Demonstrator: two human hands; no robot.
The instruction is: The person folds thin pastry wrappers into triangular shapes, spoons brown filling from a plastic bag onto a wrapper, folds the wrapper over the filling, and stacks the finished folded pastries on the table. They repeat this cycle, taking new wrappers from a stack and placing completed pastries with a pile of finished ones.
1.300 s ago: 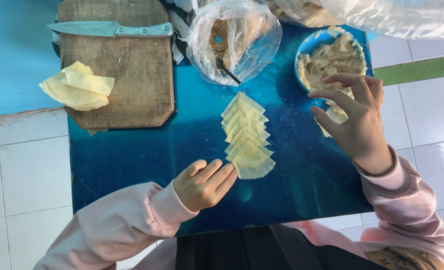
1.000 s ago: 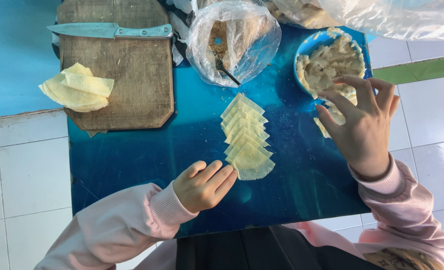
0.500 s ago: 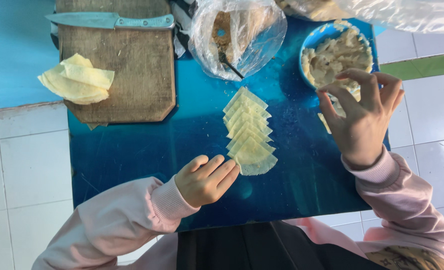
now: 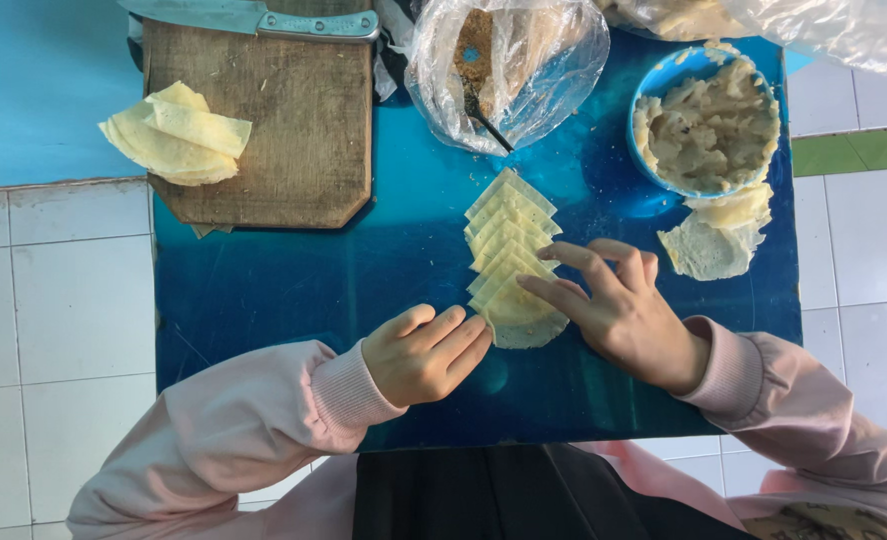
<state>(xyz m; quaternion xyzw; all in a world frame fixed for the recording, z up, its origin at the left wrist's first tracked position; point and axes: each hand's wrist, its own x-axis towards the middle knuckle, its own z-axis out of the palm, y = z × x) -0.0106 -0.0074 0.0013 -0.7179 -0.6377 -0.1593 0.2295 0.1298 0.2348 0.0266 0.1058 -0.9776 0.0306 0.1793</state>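
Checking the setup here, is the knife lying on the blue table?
No, the knife lies across the top of the wooden board, not on the table.

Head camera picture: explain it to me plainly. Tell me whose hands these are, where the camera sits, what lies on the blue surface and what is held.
There is no machine here. The camera is worn on a person's head and looks straight down, so the two hands in pink sleeves are the wearer's own.

The left hand rests loosely curled on the blue table, holding nothing. The right hand lays its fingertips on a fanned row of thin yellow wrappers; it touches them rather than grips them.

Farther up sit a wooden cutting board with a knife across its top edge and a stack of folded wrappers at its left edge. Beside it are a clear plastic bag and a blue bowl of pale filling, with two loose wrappers just below the bowl.
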